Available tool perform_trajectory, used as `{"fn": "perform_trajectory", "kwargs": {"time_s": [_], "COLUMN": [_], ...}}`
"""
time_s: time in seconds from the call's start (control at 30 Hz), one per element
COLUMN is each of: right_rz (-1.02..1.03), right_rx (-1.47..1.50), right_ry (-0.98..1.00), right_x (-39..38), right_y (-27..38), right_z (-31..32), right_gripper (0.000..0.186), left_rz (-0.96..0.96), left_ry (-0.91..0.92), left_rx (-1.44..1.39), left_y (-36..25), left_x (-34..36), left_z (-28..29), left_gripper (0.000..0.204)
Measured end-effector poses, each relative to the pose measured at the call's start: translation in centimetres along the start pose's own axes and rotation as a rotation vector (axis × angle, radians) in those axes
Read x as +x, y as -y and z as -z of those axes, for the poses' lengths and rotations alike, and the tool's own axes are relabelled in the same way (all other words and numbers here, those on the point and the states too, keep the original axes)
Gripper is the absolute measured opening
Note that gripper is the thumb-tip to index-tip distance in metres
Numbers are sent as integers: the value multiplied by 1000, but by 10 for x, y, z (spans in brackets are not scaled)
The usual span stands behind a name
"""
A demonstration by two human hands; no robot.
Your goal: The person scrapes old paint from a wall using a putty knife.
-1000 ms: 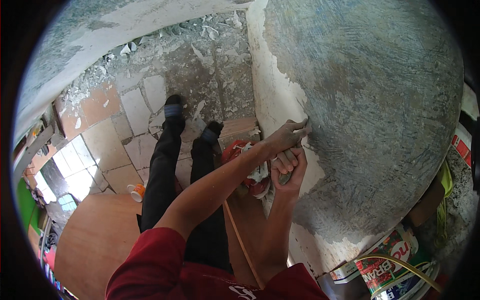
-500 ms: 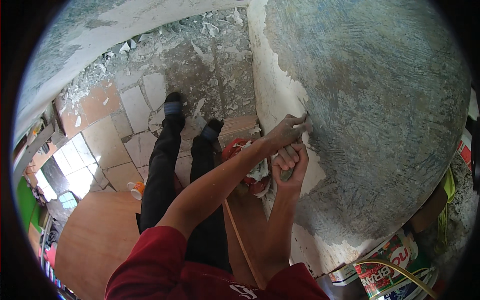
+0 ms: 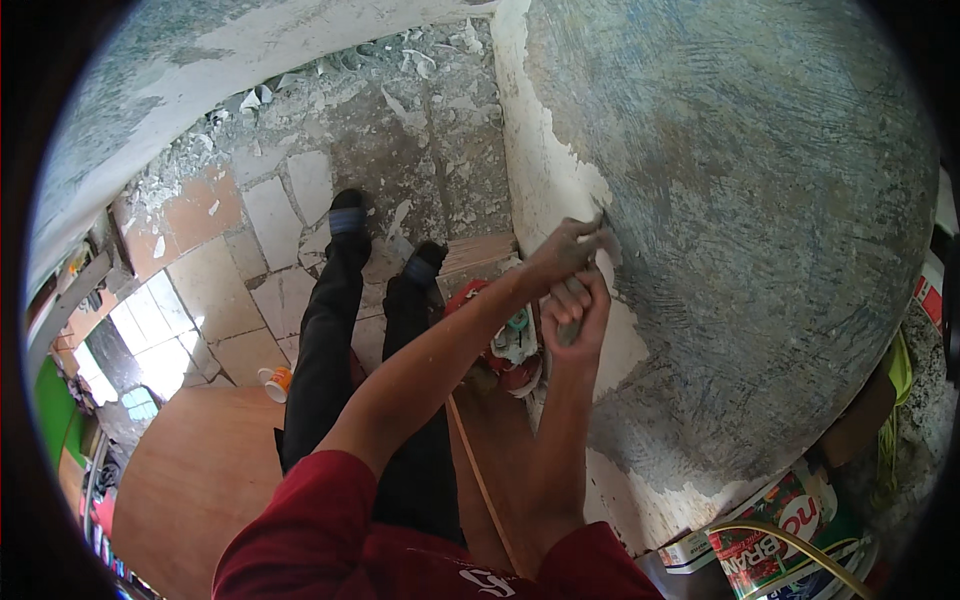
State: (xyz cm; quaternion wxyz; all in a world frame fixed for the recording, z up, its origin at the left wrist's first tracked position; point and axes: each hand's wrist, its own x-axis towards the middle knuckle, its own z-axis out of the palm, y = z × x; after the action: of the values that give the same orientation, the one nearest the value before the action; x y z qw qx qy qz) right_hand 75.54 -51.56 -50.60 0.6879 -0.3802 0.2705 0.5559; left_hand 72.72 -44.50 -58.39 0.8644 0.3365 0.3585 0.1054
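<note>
Both my hands are together on a scraper (image 3: 569,333) at the edge of the peeling white coating on the wall (image 3: 760,200). The rounded grey-green end of its handle shows below my right hand (image 3: 578,305), whose fingers wrap round it. Just above, my left hand (image 3: 563,252) is closed with bent fingers round the upper part of the tool, close to the wall. Grey dust coats the left fingers. Most of the blade is hidden by the hands; a dark tip shows by the ragged white edge (image 3: 575,180).
Peeled flakes (image 3: 410,110) litter the floor in the far corner. Below my arms lies a red and white bundle (image 3: 515,345). A round wooden board (image 3: 190,480), an orange and white cup (image 3: 275,383) and broken tiles (image 3: 210,285) are at left; a paint bucket (image 3: 780,530) stands lower right.
Both hands and the scraper have shifted slightly up and to the left along the wall's white edge. More of the bundle beneath them shows, including a turquoise ring-shaped part.
</note>
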Motion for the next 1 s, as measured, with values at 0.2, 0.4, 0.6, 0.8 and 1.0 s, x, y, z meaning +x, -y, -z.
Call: {"fn": "perform_trajectory", "kwargs": {"time_s": [0.2, 0.4, 0.6, 0.8, 1.0], "right_rz": [7, -11, -23, 27, 4], "right_rx": [84, -24, 64, -28, 42], "right_ry": [-47, 14, -119, 0, -62], "right_x": [-2, -7, 16, -19, 22], "right_y": [-4, -3, -7, 0, -6], "right_z": [3, -3, -9, 0, -9], "right_gripper": [10, 19, 9, 9, 8], "left_rz": [154, 19, 186, -14, 57], "left_ry": [91, 17, 46, -18, 18], "left_rx": [69, 23, -21, -16, -45], "left_y": [-8, -2, -17, -5, -17], "left_x": [-6, -5, 3, -20, 4], "left_z": [-1, -3, 10, -17, 9], "left_gripper": [50, 45, 43, 43, 36]}}
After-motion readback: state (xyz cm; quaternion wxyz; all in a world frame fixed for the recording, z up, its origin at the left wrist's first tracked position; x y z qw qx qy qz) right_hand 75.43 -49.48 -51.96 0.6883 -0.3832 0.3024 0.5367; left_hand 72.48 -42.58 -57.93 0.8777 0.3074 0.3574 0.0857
